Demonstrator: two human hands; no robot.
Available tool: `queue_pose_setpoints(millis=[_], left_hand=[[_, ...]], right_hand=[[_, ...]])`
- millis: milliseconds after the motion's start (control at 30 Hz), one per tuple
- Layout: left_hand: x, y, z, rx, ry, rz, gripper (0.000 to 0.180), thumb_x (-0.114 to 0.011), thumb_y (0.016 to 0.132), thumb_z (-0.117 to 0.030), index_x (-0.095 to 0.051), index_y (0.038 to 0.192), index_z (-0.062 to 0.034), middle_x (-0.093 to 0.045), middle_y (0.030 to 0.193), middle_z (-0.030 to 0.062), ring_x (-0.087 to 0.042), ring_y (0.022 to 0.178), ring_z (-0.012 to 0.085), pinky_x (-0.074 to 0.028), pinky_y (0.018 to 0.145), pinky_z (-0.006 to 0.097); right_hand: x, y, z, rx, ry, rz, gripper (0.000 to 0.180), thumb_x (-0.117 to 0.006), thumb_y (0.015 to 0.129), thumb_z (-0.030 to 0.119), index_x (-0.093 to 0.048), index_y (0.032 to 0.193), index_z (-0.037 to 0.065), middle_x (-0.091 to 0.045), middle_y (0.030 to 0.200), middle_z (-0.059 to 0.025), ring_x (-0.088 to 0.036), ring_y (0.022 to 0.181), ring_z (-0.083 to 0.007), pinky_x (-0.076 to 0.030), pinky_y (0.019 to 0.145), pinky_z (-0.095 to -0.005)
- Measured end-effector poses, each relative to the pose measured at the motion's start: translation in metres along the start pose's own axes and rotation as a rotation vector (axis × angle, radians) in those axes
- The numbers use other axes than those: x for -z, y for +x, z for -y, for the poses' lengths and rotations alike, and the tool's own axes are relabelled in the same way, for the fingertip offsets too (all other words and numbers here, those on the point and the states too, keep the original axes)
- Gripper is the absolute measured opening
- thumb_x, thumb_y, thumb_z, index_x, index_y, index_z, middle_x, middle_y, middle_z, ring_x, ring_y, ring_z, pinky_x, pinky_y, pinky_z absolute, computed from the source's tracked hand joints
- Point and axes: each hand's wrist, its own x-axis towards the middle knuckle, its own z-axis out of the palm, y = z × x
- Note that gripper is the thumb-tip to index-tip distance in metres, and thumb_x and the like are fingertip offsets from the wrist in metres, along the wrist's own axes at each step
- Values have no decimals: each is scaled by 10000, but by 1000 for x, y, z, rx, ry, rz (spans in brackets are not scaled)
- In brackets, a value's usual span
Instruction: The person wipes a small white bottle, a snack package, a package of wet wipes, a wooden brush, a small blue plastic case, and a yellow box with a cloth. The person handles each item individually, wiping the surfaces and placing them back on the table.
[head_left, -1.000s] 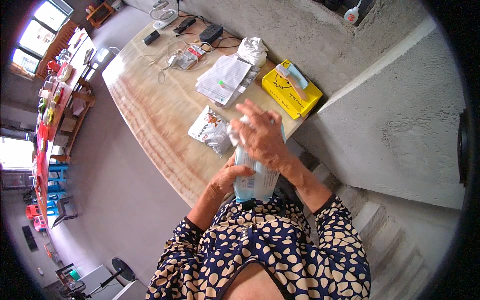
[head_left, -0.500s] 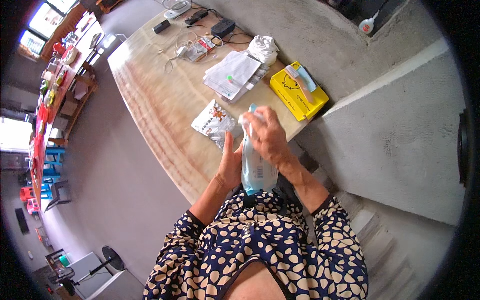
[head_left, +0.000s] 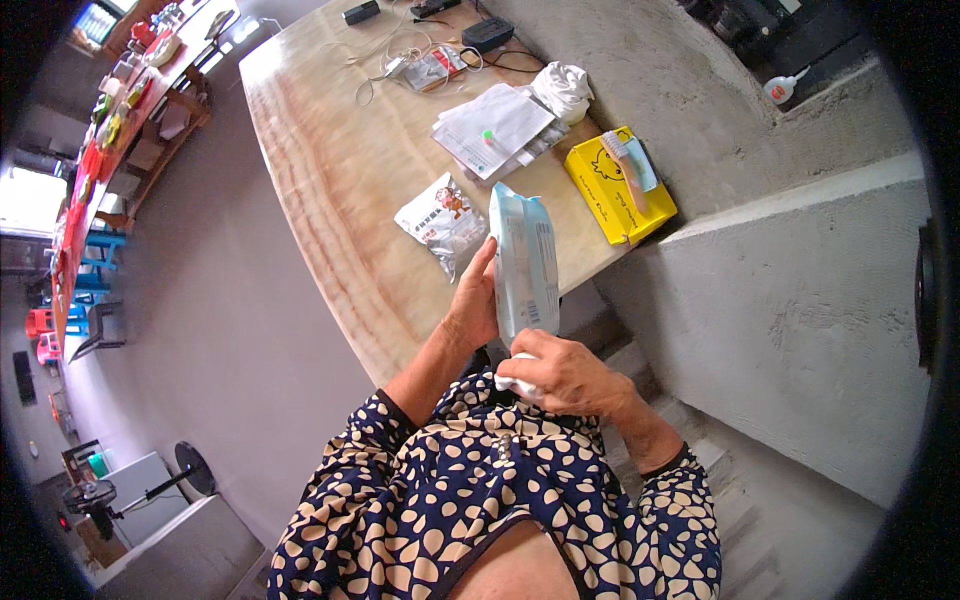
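Note:
My left hand [head_left: 474,305] is closed around the side of a soft light-blue wet wipes pack [head_left: 526,265], held upright over the near edge of the table [head_left: 335,190]. Below the pack, close to my lap, my right hand [head_left: 575,375] pinches a crumpled white wipe [head_left: 520,382]. The wipe is apart from the pack's upper end. On the tabletop just beyond my left hand lies a silver-and-white packet [head_left: 440,218] with a cartoon figure on it.
Papers [head_left: 485,130] lie beyond the packet, beside a crumpled white cloth or bag [head_left: 562,92]. A yellow box [head_left: 598,200] carrying a brush [head_left: 625,168] sits at the table's right edge. Cables and a black adapter [head_left: 487,36] are farther back. A concrete ledge [head_left: 780,270] rises on the right.
My right hand has moved from the top of the pack down toward my lap, with the white wipe in it. The pack now stands more exposed in my left hand, turned slightly.

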Motion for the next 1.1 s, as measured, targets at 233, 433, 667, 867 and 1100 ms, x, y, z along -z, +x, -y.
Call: queue_pose_setpoints(millis=[233,433,667,867,1100], left_hand=[[3,8,16,36,-185,74,609,-498,865,-503,-449,1231,-19,-559,1140,160,-564,1015,264,-443,916,418],[0,17,31,-151,-147,-20,533,-458,880,-507,-458,1239,-113,-581,1090,70,-580,968,214,-471,864,384],[-22,7,17,-133,-187,-37,585,-345,894,-585,-494,1207,-114,-599,1071,52,-596,942,201,-484,841,365],[-14,15,24,-111,-229,-52,516,-413,892,-535,-520,1178,-119,-618,1047,58,-602,928,197,-487,829,360],[-16,15,25,-126,-286,-68,504,-511,830,-532,-557,1074,-92,-623,955,81,-602,839,198,-492,796,335]], right_hand=[[6,30,-9,-134,-266,-392,390,-723,648,35,-604,1011,114,-484,944,-89,-568,892,-256,-511,733,-354],[14,45,-23,-249,-502,-474,394,-748,625,70,-597,983,133,-476,952,-80,-557,899,-266,-508,706,-350],[9,64,-37,-274,-366,-676,315,-686,707,69,-589,1007,89,-503,945,-86,-567,867,-260,-497,705,-348],[19,74,-39,-228,-424,-747,328,-679,714,42,-591,1027,84,-505,945,-92,-563,857,-258,-491,712,-335],[19,52,-16,-177,-612,-338,290,-702,654,127,-590,921,105,-488,905,-93,-570,851,-263,-534,637,-355]])
